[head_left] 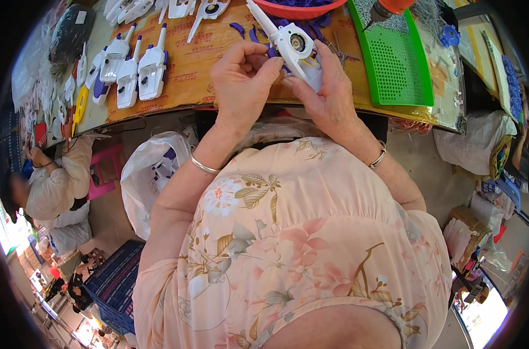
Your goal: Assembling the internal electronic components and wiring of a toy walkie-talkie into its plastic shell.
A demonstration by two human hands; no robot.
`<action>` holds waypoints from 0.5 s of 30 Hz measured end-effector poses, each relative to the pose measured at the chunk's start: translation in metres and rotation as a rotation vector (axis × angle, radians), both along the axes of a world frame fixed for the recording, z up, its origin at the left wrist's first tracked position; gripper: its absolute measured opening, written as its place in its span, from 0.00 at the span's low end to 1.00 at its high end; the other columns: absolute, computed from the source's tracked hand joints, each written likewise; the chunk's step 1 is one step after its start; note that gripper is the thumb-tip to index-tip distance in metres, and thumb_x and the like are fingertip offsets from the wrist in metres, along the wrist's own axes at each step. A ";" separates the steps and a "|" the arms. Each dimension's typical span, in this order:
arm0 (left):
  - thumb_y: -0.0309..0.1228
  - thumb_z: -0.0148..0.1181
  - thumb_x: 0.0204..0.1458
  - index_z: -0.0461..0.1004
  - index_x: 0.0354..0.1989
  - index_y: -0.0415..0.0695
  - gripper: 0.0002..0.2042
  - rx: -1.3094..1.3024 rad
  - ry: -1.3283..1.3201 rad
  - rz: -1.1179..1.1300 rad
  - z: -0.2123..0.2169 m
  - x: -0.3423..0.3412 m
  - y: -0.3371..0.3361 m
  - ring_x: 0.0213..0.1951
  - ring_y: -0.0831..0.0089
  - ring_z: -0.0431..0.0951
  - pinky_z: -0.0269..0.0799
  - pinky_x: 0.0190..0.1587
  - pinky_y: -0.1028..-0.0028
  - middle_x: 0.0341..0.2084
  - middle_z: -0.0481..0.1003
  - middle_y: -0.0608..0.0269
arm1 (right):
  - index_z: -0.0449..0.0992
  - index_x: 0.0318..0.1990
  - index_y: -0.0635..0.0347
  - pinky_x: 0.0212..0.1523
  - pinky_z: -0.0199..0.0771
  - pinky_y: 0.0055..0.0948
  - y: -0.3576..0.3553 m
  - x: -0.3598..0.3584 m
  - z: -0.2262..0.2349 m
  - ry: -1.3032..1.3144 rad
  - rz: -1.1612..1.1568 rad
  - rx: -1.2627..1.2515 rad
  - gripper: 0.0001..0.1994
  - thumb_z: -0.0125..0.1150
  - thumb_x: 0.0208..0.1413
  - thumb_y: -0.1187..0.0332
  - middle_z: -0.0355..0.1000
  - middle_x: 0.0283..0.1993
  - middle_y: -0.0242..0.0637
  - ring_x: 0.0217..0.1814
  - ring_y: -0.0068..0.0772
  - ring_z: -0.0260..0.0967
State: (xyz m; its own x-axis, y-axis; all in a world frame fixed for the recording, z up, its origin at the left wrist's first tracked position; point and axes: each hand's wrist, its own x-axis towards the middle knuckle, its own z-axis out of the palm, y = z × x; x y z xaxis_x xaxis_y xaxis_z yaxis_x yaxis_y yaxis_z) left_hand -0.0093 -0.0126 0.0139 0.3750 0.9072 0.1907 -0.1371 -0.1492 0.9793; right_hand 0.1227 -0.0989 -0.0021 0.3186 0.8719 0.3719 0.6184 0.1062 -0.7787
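A white plastic walkie-talkie shell [283, 39] with a long antenna is held tilted over the table's near edge, its antenna pointing to the upper left. A round speaker [297, 42] shows in the shell. My right hand [328, 87] is wrapped round the shell's right side and lower end, fingers along the edge and thumb below. My left hand [241, 78] is closed in a pinch at the shell's left edge. Bits of purple show beside its fingertips, but what they hold is hidden. Loose purple pieces [237, 29] lie just beyond the hands.
Several white walkie-talkies [153, 70] with purple backs lie at the left. A red basin [299, 8] of purple parts stands at the back. Right of my hands is a green perforated tray [395, 75], under a hanging electric screwdriver [382, 13]. A white sack [142, 180] stands below the table.
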 end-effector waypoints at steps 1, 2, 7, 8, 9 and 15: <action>0.20 0.63 0.44 0.72 0.33 0.36 0.08 0.012 -0.010 0.005 -0.001 0.000 0.000 0.22 0.86 0.70 0.66 0.24 0.84 0.19 0.72 0.68 | 0.55 0.59 0.73 0.48 0.67 0.41 0.000 0.000 0.000 0.006 0.001 0.003 0.36 0.66 0.46 0.65 0.64 0.47 0.57 0.48 0.55 0.64; 0.20 0.63 0.44 0.72 0.33 0.36 0.08 0.012 -0.010 0.006 0.000 0.000 -0.001 0.22 0.86 0.70 0.66 0.24 0.84 0.19 0.72 0.68 | 0.55 0.59 0.73 0.48 0.67 0.41 0.000 -0.001 0.000 0.006 0.001 0.003 0.36 0.66 0.46 0.65 0.64 0.47 0.57 0.48 0.55 0.64; 0.20 0.63 0.43 0.71 0.32 0.37 0.08 -0.007 0.025 0.050 -0.003 0.003 -0.002 0.21 0.86 0.70 0.66 0.23 0.85 0.18 0.72 0.69 | 0.55 0.59 0.73 0.49 0.67 0.40 0.001 0.000 0.000 -0.020 -0.005 0.017 0.36 0.67 0.46 0.66 0.63 0.49 0.58 0.50 0.55 0.64; 0.20 0.63 0.43 0.71 0.32 0.37 0.08 -0.005 0.023 0.053 -0.002 0.003 -0.002 0.21 0.86 0.70 0.66 0.23 0.85 0.18 0.72 0.69 | 0.55 0.59 0.73 0.49 0.67 0.40 0.001 0.000 -0.001 -0.022 -0.002 0.018 0.36 0.67 0.46 0.66 0.63 0.49 0.58 0.50 0.55 0.64; 0.20 0.63 0.43 0.71 0.32 0.37 0.09 0.039 0.054 0.064 -0.001 0.003 -0.003 0.21 0.86 0.69 0.65 0.23 0.85 0.19 0.72 0.69 | 0.55 0.59 0.73 0.50 0.67 0.41 0.001 -0.001 -0.001 -0.016 -0.009 0.012 0.36 0.67 0.46 0.66 0.63 0.49 0.57 0.50 0.55 0.64; 0.19 0.63 0.42 0.68 0.34 0.39 0.11 0.080 0.057 0.109 0.003 0.006 -0.011 0.21 0.86 0.68 0.64 0.23 0.84 0.20 0.70 0.71 | 0.56 0.59 0.73 0.52 0.66 0.39 -0.002 -0.003 0.001 0.057 -0.006 0.008 0.36 0.67 0.45 0.68 0.64 0.50 0.55 0.52 0.53 0.64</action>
